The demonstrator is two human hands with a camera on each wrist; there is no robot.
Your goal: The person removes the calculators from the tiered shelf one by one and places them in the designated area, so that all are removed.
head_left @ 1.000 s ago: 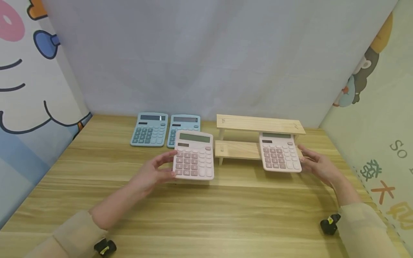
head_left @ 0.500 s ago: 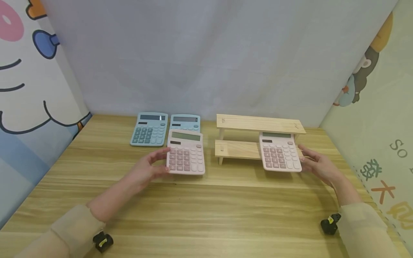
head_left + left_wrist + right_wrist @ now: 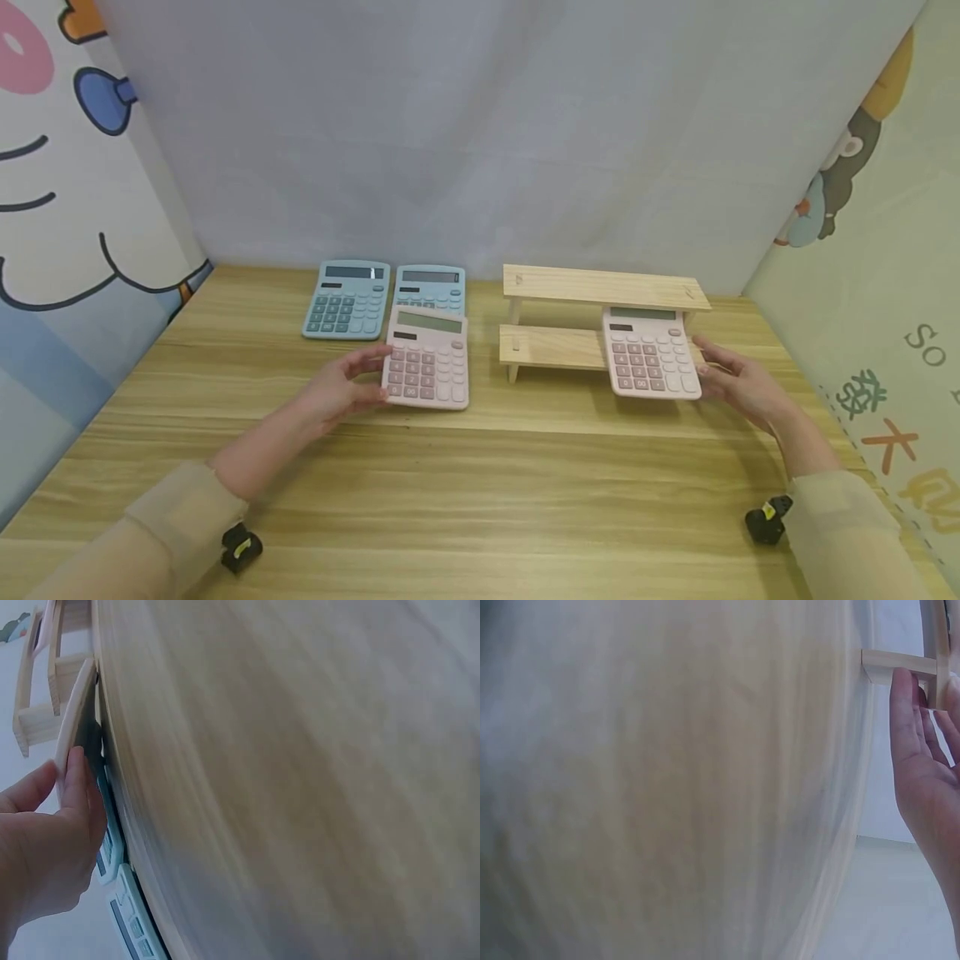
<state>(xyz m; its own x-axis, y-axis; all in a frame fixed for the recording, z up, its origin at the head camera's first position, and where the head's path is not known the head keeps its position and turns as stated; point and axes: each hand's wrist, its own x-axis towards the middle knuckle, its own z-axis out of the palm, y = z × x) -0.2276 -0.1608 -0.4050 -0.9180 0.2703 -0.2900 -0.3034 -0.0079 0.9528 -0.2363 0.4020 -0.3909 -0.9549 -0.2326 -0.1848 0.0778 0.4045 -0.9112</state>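
My left hand (image 3: 333, 398) pinches a pink calculator (image 3: 427, 360) by its left edge, thumb low and fingers higher up. Seen edge-on in the left wrist view, that calculator (image 3: 73, 720) is tilted over the table. It overlaps the lower part of a blue calculator (image 3: 433, 279) in the head view. A second pink calculator (image 3: 651, 354) lies slanted on the lower shelf (image 3: 555, 348) of a small wooden stand, its bottom edge past the front. Beside its right edge is my right hand (image 3: 750, 396), with fairly straight fingertips right at the shelf's end.
Another blue calculator (image 3: 347, 302) lies at the back left of the wooden table (image 3: 480, 508). The stand's upper shelf (image 3: 600, 287) runs above the lower one, near the grey backdrop (image 3: 480, 133). Printed walls border both sides.
My left hand has moved left with the pink calculator, which now covers part of the right blue calculator. My right hand and the calculator on the shelf look unchanged.
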